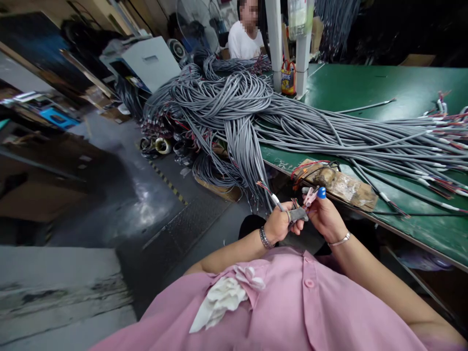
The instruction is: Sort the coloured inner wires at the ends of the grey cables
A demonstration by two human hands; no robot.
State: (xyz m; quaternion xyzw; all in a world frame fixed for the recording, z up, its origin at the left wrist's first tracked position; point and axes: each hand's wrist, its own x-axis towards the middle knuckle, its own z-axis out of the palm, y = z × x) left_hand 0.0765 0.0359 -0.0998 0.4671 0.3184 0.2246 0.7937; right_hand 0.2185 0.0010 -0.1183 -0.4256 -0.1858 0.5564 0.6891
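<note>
My left hand (280, 223) is closed around a grey cable (281, 205) in front of my body. The cable has a white band near its end, and thin bare-tipped wires (263, 186) stick out beyond it. A grey wrapping (298, 215) shows at the fingers of this hand, and more fine wire ends (294, 201) rise beside it. Close by on the right, my right hand (326, 217) pinches a small pink clip-like piece (310, 196) near those wires. A blue cover (321, 192) sits on one of its fingertips.
Many grey cables (351, 129) lie across the green table (365, 85), with a big heap (226, 95) at its left end. A taped wooden block (338, 183) rests at the near edge. A white post (273, 44) stands behind. A person (241, 41) sits at the back.
</note>
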